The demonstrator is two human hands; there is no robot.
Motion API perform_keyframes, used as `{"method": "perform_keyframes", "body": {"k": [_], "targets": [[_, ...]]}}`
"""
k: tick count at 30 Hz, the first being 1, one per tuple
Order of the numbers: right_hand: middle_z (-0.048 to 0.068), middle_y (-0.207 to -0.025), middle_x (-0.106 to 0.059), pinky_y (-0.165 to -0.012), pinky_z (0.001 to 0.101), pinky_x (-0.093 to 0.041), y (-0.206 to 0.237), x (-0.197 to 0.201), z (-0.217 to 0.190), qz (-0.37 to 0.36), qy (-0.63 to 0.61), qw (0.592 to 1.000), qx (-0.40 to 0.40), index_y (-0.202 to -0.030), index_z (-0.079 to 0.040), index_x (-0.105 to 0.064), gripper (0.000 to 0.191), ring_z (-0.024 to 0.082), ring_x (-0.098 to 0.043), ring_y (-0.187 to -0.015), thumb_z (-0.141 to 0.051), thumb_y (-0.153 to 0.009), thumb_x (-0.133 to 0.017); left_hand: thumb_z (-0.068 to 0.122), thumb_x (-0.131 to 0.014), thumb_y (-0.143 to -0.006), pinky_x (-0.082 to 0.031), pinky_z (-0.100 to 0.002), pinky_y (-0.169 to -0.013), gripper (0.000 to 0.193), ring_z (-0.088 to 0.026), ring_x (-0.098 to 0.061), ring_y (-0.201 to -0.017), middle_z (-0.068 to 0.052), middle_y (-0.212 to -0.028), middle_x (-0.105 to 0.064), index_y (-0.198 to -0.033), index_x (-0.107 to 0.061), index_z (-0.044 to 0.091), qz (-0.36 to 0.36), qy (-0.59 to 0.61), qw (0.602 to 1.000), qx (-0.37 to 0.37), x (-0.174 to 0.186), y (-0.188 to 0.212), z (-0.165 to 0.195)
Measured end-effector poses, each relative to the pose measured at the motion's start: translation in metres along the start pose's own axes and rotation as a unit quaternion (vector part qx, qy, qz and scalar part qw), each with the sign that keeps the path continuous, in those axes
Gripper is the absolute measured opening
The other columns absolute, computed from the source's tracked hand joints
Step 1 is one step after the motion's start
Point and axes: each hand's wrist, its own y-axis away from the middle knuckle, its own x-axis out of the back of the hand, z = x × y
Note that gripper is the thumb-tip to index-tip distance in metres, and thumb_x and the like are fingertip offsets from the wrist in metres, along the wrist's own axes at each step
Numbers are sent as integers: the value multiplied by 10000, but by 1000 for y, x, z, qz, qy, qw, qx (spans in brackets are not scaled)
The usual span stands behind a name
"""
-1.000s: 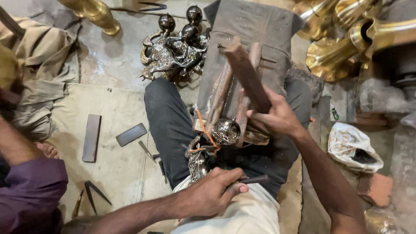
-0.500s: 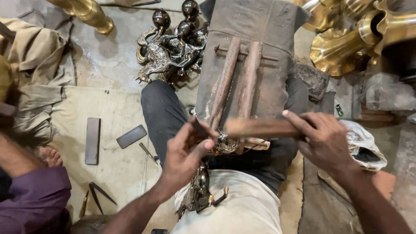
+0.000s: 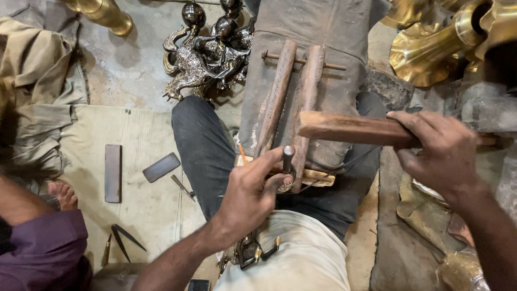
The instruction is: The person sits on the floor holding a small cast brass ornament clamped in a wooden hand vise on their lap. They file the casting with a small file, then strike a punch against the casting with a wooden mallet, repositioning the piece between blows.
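Note:
My left hand (image 3: 249, 196) grips a short metal chisel (image 3: 288, 157) upright over a small brass piece (image 3: 253, 250) that rests on my lap. My right hand (image 3: 439, 151) holds a wooden mallet block (image 3: 350, 128) sideways, its end just right of and above the chisel top. Two long wooden bars joined by a rod form a clamp (image 3: 291, 91) lying on my grey-clothed leg beyond the hands. Most of the brass piece is hidden under my left hand.
Dark brass figurines (image 3: 207, 51) stand on the floor ahead. Shiny brass vessels (image 3: 441, 43) crowd the upper right. Flat sharpening stones (image 3: 113, 172), a small chisel (image 3: 182, 186) and dividers (image 3: 124, 240) lie on the mat at left. Another person's purple sleeve (image 3: 43, 250) and foot (image 3: 62, 194) sit lower left.
The mallet swung from upright over the clamp down to a sideways position at right. My left hand moved up from my lap and now holds the chisel upright on the piece.

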Motion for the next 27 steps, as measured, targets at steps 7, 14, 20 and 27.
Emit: {"method": "perform_keyframes", "body": {"k": [7,14,20,27], "targets": [[153,-1091,-688,-826,389,-562,-35,23,-8,38,-209,977,32,-1270,-48,-623,489,259,-689,-947,-84,-789,-706,-37,-689,-925,-672,-312,-759,355,-216,-801,-939,-162,-1023,-743,-1265,-594,-6,6,-25,1000,9,-3,0,3],[148,-1099,-731,-881,423,-587,-53,20,-3,-12,-101,991,81,-1311,-86,-630,513,270,-709,-951,-78,-816,-766,-33,-720,-901,-654,-330,-738,388,-222,-800,-921,-166,-1006,-736,-1264,-585,0,8,-25,1000,14,-3,-3,1],[148,-1076,-726,-924,477,-576,-46,18,3,22,-57,990,127,-1231,-88,-634,444,309,-710,-982,-104,-806,-760,-86,-663,-856,-631,-382,-759,421,-296,-763,-898,-169,-1003,-726,-1264,-608,5,6,-76,996,-48,0,-4,-1],[81,-1100,-754,-973,468,-571,-42,12,7,-10,87,990,107,-1202,-89,-709,453,285,-695,-1073,-100,-751,-756,14,-722,-921,-638,-380,-736,332,-262,-787,-904,-151,-1001,-734,-1228,-594,17,-4,-73,997,14,-6,-5,-9]]}}
